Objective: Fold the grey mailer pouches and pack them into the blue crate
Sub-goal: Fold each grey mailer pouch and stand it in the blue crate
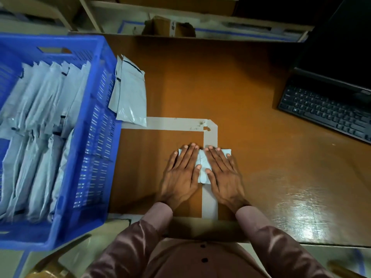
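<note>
A folded grey mailer pouch [203, 165] lies on the brown table near its front edge. My left hand [181, 173] and my right hand [222, 173] press flat on it side by side, fingers spread, covering most of it. Only a strip between the hands and its far corners show. The blue crate [100, 121] stands at the left and holds several grey pouches [40, 121] standing in rows. A small stack of unfolded grey pouches [129, 93] rests on the table against the crate's right wall.
Grey tape [210, 129] marks a rectangle on the table under my hands. A black keyboard [325, 111] and a monitor [341, 47] stand at the right. A shelf with a cardboard box [164, 27] runs along the back edge.
</note>
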Motion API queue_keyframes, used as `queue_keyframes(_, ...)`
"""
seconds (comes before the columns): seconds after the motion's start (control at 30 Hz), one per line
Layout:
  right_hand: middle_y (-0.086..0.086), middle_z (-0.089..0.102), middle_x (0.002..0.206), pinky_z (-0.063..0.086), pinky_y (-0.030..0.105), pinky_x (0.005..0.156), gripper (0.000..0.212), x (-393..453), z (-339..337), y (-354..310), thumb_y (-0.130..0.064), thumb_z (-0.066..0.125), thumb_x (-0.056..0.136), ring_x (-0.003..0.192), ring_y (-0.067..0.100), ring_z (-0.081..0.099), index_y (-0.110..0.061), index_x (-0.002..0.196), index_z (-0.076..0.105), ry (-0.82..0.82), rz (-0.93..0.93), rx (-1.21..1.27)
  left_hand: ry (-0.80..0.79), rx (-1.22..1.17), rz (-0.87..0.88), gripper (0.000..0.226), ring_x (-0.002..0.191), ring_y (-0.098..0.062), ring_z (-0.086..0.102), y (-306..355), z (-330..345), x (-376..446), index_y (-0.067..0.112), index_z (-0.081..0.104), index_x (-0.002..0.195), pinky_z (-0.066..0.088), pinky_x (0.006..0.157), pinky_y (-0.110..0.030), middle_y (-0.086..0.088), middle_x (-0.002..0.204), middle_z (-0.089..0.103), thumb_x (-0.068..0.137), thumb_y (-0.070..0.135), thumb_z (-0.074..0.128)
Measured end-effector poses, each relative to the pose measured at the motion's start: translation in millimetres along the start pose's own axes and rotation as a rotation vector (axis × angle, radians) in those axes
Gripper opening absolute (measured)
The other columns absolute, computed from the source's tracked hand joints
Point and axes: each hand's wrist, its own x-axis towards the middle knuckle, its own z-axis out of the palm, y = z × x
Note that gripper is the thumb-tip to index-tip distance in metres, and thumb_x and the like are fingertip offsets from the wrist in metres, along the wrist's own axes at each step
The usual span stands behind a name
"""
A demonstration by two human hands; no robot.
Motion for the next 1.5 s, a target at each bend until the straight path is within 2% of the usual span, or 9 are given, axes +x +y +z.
queue_keyframes(0.07,-0.009,0.015,0.172,0.006,0.04,0.13,0.056,-1.3,0.4,0.9,-0.04,0.015,0.112,0.159,0.008,0.006,-0.025,0.166,0.016,0.024,0.024,0.094,0.006,-0.013,-0.002,0.059,0.159,-0.011,-0.005,-0.2,0.2,-0.6,0.021,0.004,0.167,0.008,0.13,-0.044,0.005,0.174,0.003,0.112,0.043,0.012)
queue_keyframes(0.17,-0.006,0.021,0.171,0.011,0.04,0.13,0.053,-4.3,1.4,3.4,-0.034,0.023,0.113,0.159,0.009,0.008,-0.022,0.165,0.022,0.121,0.109,0.191,0.037,-0.073,-0.018,0.058,0.159,-0.01,-0.001,-2.0,-0.7,-4.0,0.021,0.011,0.166,0.011,0.13,-0.043,0.005,0.173,0.007,0.112,0.042,0.008)
queue_keyframes(0.27,-0.005,0.025,0.17,0.017,0.047,0.128,0.054,-8.7,4.2,1.1,-0.036,0.018,0.112,0.159,0.013,0.01,-0.024,0.164,0.024,0.121,0.119,0.107,0.059,-0.069,-0.016,0.055,0.16,-0.011,0.002,-3.4,0.0,-9.5,0.024,0.016,0.166,0.014,0.13,-0.043,0.006,0.173,0.012,0.113,0.039,0.016)
queue_keyframes(0.37,-0.008,0.024,0.17,0.018,0.048,0.128,0.055,-14.2,5.8,2.2,-0.041,0.012,0.112,0.159,0.014,0.012,-0.029,0.164,0.024,0.097,0.115,0.048,0.057,-0.034,-0.011,0.056,0.16,-0.012,0.003,-0.4,0.3,-10.9,0.025,0.015,0.166,0.012,0.13,-0.042,0.007,0.173,0.011,0.112,0.04,0.013)
queue_keyframes(0.7,-0.008,0.027,0.169,0.015,0.049,0.127,0.052,-15.1,10.2,2.5,-0.036,0.025,0.111,0.159,0.016,0.015,-0.029,0.162,0.031,0.129,0.134,-0.038,0.087,-0.023,0.015,0.056,0.159,-0.014,0.012,-0.2,2.5,-7.0,0.021,0.03,0.163,0.014,0.129,-0.043,0.006,0.17,0.025,0.112,0.039,0.017)
queue_keyframes(0.9,-0.007,0.022,0.171,0.013,0.053,0.127,0.053,-13.8,10.0,2.7,-0.038,0.027,0.111,0.16,0.018,0.012,-0.028,0.163,0.028,0.11,0.136,-0.068,0.05,-0.013,0.029,0.059,0.16,-0.015,0.006,-1.7,6.3,-3.5,0.02,0.024,0.164,0.009,0.13,-0.043,0.004,0.172,0.017,0.111,0.043,0.01)
queue_keyframes(1.07,-0.007,0.021,0.171,0.011,0.057,0.126,0.054,-12.9,11.2,2.8,-0.04,0.026,0.111,0.16,0.018,0.01,-0.027,0.163,0.03,0.105,0.129,-0.092,0.028,0.01,0.032,0.058,0.16,-0.015,0.002,-4.5,9.1,-2.9,0.02,0.022,0.165,0.009,0.13,-0.044,0.003,0.172,0.014,0.112,0.042,0.015)
queue_keyframes(1.33,-0.008,0.025,0.17,0.01,0.058,0.126,0.052,-13.0,11.4,0.8,-0.04,0.027,0.11,0.16,0.019,0.013,-0.028,0.161,0.035,0.1,0.138,-0.084,0.044,0.008,0.025,0.056,0.16,-0.012,0.004,-3.8,11.0,-2.6,0.022,0.025,0.164,0.011,0.129,-0.043,0.006,0.172,0.018,0.111,0.04,0.016)
queue_keyframes(1.5,-0.001,0.015,0.173,0.004,0.06,0.126,0.055,-18.2,9.0,-0.9,-0.049,0.024,0.11,0.16,0.021,-0.001,-0.03,0.161,0.034,0.146,0.18,-0.01,0.11,0.048,-0.066,0.057,0.16,-0.021,-0.007,2.0,4.8,-9.3,0.03,0.019,0.165,0.003,0.129,-0.052,0.0,0.174,0.008,0.11,0.047,0.019)
